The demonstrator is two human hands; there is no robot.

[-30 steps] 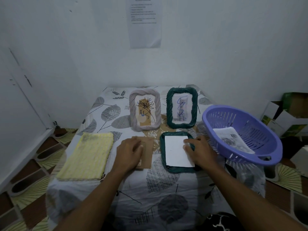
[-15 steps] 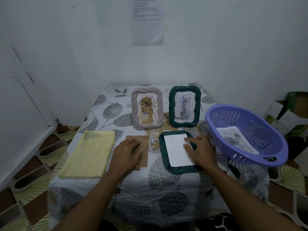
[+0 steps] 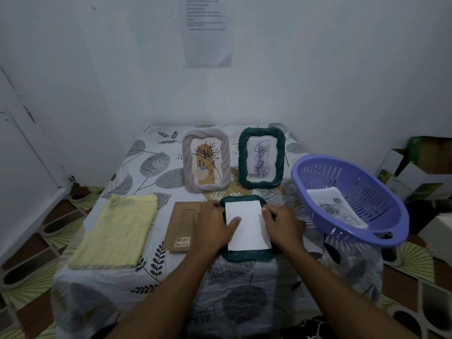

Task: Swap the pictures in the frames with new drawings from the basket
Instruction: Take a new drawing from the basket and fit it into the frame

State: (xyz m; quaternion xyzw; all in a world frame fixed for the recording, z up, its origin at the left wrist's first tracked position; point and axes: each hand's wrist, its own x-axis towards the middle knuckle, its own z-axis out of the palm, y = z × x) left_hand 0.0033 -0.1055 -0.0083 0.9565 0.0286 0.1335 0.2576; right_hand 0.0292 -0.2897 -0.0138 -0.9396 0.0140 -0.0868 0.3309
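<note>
Left hand [image 3: 211,228], grip spread, presses white sheet [image 3: 247,227] by its left edge; right hand [image 3: 283,227] at right edge, grip unclear.

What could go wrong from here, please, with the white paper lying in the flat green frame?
The white paper looks slightly skewed in the flat green frame, so it may crease or sit crooked under the backing board. The upright green frame stands just behind; a forward reach could tip it.
</note>
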